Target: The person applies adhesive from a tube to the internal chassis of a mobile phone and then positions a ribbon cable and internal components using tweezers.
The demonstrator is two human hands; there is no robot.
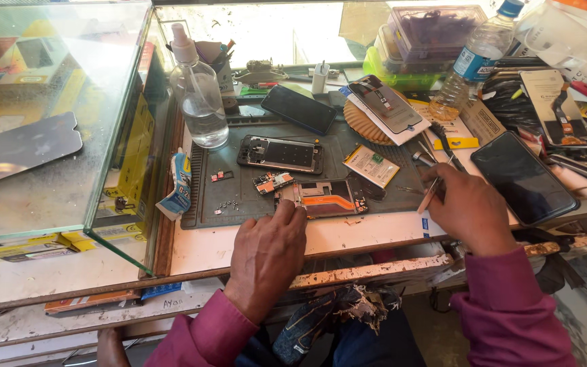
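Tabletop [253,245]: cluttered, dark mat [232,183] as landmark
Phone [323,198]: opened, at mat's front edge
Left hand [266,255]: fingertips pressed on phone's left end, grasping nothing
Right hand [470,207]: closed around tweezers [430,194], off mat's right edge
Bottle [198,92]: mat's back-left corner

Opened phone [324,198] (flat, mat's front edge)

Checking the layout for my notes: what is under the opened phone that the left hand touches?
The opened phone lies on a dark grey mat, with the left hand on its near edge. The mat beneath the phone is covered.
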